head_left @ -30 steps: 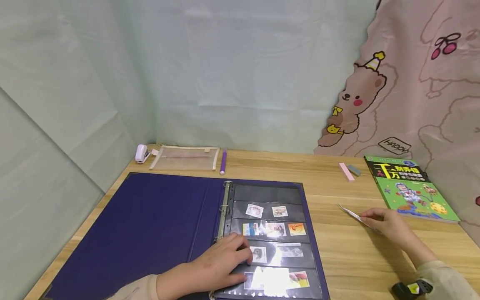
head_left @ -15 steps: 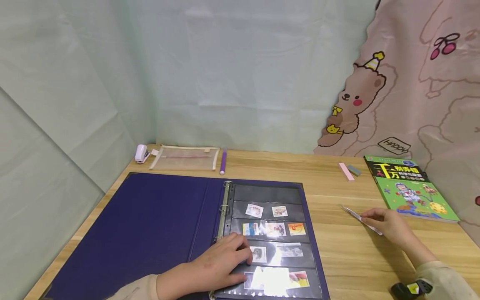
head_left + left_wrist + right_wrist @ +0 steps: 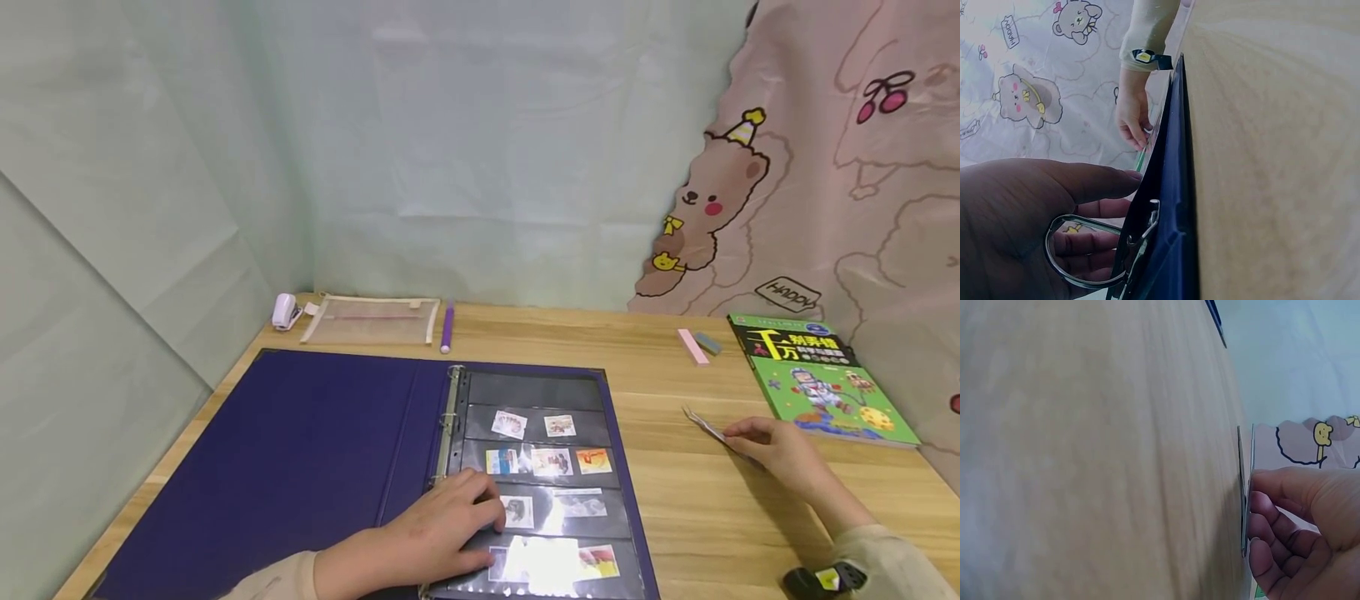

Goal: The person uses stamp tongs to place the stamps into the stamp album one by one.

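Observation:
A dark blue ring binder (image 3: 322, 433) lies open, its black pocket page (image 3: 532, 389) holding several stamps (image 3: 552, 462). My left hand (image 3: 442, 529) rests on the lower left of this page, fingers loosely bent beside the metal rings. Glare whites out part of the bottom row. In the left wrist view a metal ring (image 3: 1050, 250) stands in front of that hand's fingers. Right of the binder, my right hand (image 3: 776, 454) holds silver tweezers (image 3: 705, 427) by the side, low over the table. Their two arms stand apart at the tips in the right wrist view.
A green comic-style book (image 3: 832, 392) lies at the right. Near it are a pink strip (image 3: 692, 347) and a blue-grey block (image 3: 707, 342). Along the back are a purple marker (image 3: 447, 327), a mesh zip pouch (image 3: 371, 329) and a small white stapler (image 3: 284, 311).
The tweezers tilt slightly in my right hand, and their tips have shifted a little to the right. My left hand stays in place on the page.

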Demonstrator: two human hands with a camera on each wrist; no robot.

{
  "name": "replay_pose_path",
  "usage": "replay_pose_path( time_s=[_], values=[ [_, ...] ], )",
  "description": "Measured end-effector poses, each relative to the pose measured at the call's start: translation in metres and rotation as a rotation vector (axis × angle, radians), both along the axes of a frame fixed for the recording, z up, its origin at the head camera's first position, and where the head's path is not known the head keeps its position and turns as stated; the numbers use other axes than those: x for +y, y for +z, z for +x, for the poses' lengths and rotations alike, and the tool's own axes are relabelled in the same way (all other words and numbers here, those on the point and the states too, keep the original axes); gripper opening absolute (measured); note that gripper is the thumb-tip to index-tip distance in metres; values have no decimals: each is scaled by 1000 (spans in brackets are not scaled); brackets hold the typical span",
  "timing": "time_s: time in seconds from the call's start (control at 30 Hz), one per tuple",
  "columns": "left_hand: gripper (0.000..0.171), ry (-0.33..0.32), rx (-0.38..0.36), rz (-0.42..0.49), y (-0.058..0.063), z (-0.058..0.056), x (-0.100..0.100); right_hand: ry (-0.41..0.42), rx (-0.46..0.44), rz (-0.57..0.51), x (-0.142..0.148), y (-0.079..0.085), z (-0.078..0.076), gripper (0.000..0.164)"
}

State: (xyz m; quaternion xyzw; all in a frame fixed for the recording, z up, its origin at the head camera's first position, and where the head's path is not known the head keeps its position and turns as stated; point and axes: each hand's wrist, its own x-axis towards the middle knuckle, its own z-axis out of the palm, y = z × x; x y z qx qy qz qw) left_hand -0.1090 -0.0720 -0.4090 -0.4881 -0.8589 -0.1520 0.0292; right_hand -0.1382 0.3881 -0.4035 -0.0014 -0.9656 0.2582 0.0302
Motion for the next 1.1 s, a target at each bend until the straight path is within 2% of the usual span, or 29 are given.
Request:
replay_pose_path(
  time_s=[0.3, 0.6, 0.7, 0.83, 0.97, 1.1],
  values=[
    [20, -13, 9, -27, -1, -2, -1, -13, -17, -8, -1, -1, -4, 25],
    [22, -31, 20, -23, 1, -8, -2, -48, 3, 13, 3, -4, -6, 32],
    [26, -31, 17, -7, 3, -11, -4, -68, 0, 9, 2, -3, -4, 36],
    [35, -30, 32, 16, 7, -17, -8, -62, 50, -10, 0, -2, -3, 35],
    [39, 13, 41, 16, 12, -24, -13, -43, 108, -7, -6, 3, -4, 33],
    [39, 111, 90, -8, 18, -32, -20, -26, 130, -23, -15, 10, -7, 36]
  ],
)
